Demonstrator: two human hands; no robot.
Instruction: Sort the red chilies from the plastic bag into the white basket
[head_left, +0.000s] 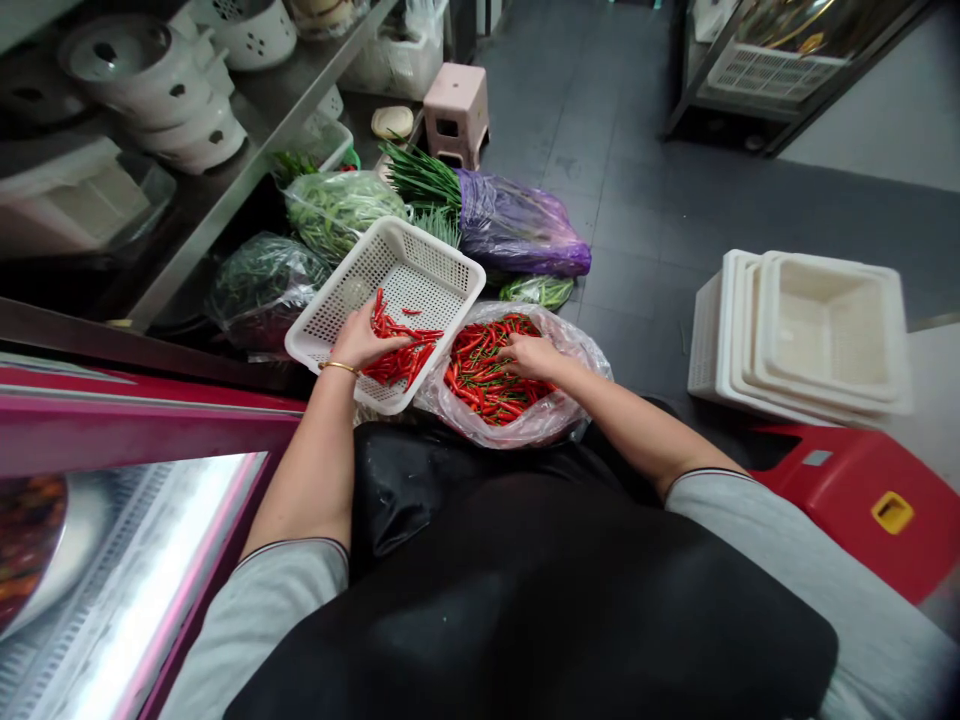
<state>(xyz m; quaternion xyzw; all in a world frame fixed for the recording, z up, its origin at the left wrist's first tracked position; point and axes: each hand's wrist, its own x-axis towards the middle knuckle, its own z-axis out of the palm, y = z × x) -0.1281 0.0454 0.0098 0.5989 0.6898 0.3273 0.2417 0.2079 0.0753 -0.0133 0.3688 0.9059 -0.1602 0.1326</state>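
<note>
Red chilies (409, 365) lie in the near end of a white perforated plastic basket (307, 335), which is tilted in front of me. My left hand (365, 342) is inside it, thumb and fingers spread around some of these chilies. Right beside the basket stands a clear plastic bag (581, 345), its mouth wide, full of red chilies with green stems (487, 385). In the bag, my right hand (529, 357) has its fingers curled onto chilies; the fingertips are partly hidden.
Green vegetables in clear bags (330, 210) and long green stalks in a purple bag (517, 215) lie beyond the basket. A pink stool (456, 110) stands farther back. Stacked white baskets (832, 330) and a red bin (862, 500) are at right; a metal shelf (255, 160) runs along the left.
</note>
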